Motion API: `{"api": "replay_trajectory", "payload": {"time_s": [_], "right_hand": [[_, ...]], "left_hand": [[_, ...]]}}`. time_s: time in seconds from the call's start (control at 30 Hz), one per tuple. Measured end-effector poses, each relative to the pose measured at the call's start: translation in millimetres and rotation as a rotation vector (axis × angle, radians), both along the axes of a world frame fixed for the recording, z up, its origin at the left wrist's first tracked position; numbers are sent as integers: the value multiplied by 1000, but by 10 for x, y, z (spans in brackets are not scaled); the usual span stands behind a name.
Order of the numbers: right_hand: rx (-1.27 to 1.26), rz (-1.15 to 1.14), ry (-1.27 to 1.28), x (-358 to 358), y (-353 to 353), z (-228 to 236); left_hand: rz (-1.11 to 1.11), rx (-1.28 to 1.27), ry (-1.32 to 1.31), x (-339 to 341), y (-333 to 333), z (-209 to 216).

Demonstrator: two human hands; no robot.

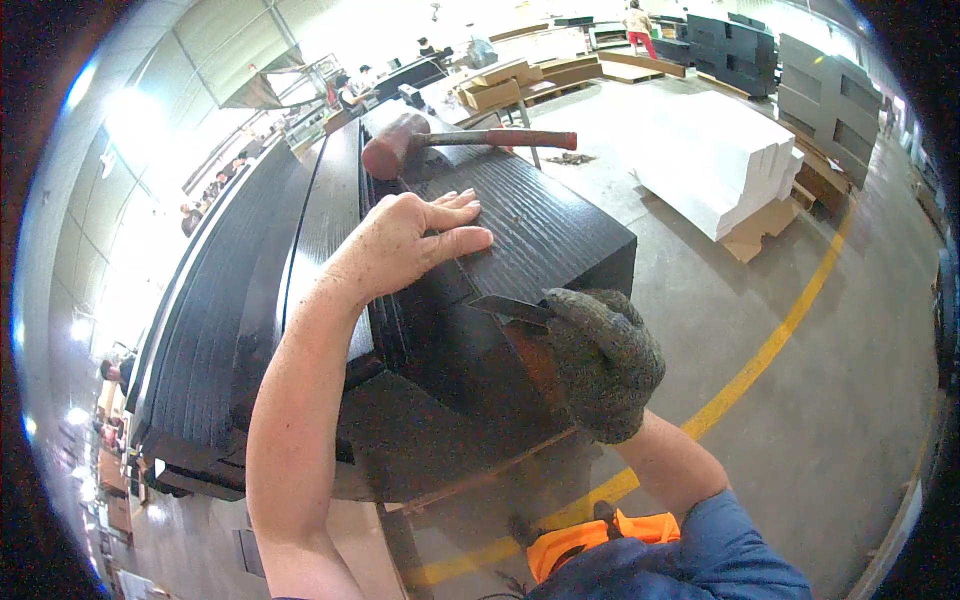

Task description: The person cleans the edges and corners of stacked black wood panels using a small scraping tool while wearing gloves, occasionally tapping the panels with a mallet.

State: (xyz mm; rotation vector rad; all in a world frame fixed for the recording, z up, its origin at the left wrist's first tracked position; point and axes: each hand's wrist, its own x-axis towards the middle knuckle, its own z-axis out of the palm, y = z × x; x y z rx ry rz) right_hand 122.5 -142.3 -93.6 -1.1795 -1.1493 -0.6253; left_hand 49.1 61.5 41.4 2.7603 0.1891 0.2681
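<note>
My bare left hand [425,232] lies open on the grooved top of a stack of black boards [540,235], its fingers stretched out and thumb apart. A grey knitted glove covers my right hand [605,360], which is closed around a tool with a flat metal blade [508,308]. The blade points left along the near edge of the stack; its grip is mostly hidden by the glove. Beyond my left hand, a mallet [397,145] with a reddish head and red-ended handle rests on the boards.
More black boards [215,340] stand in rows at the left. White panels [715,165] are stacked across the floor at right, near a yellow floor line [770,350]. Dark stacks [730,55], cardboard [500,85] and several people, one in red trousers [640,30], appear farther back.
</note>
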Motion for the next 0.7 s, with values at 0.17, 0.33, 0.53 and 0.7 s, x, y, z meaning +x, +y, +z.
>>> {"api": "replay_trajectory", "payload": {"time_s": [0.17,0.33,0.53,0.7], "right_hand": [[-106,-138,5,49,148,-285],[-65,-93,-19,-128,-8,-124],[15,-15,102,-122,40,-181],[-66,-107,6,-171,-15,-185]], "left_hand": [[6,3,25,18,-3,2],[11,-30,22,3,4,-2],[7,-47,16,13,-7,-3],[15,-27,20,18,-8,-2]]}}
